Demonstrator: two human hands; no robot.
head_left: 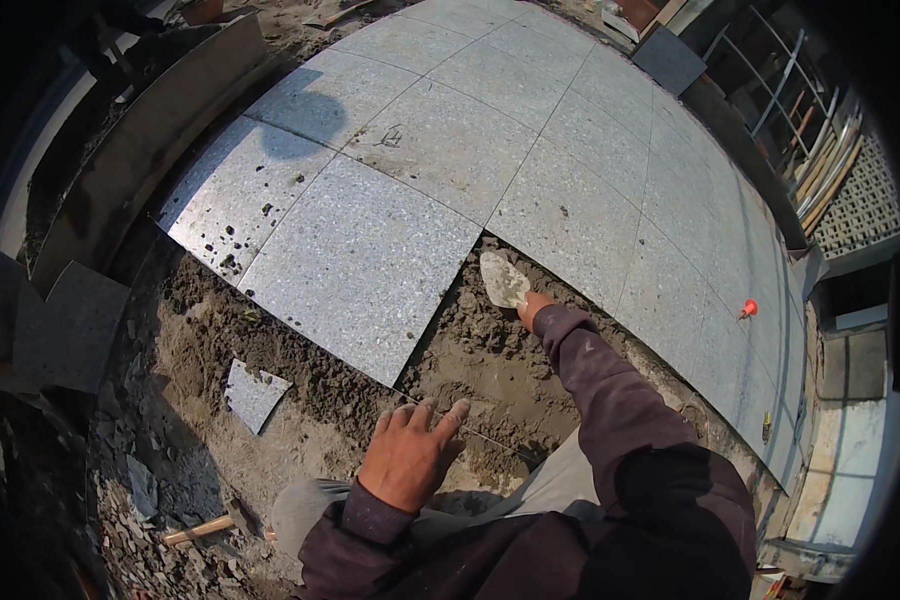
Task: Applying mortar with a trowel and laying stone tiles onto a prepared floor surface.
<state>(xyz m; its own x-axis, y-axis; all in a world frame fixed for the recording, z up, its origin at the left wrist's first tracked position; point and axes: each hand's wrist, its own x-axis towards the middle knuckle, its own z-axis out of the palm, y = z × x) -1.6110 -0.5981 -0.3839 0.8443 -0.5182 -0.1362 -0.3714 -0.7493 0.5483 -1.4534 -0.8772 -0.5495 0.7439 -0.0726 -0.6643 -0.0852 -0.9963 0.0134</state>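
Observation:
My right hand (532,308) grips a trowel (502,278) with a mortar-stained blade, which lies over grey mortar (498,365) in an L-shaped gap beside the laid speckled grey tiles (360,265). The gap runs along the tile edges. My left hand (410,450) is open, fingers apart, over the mortar just below the corner tile, near a thin string or line that crosses the bed. It holds nothing.
A broken tile piece (256,393) and a hammer (198,530) lie at the lower left. Loose tiles (70,330) lean at the left beside a low wall (140,150). A red funnel-shaped object (749,309) sits on the right tiles. Rods (830,175) lie at the upper right.

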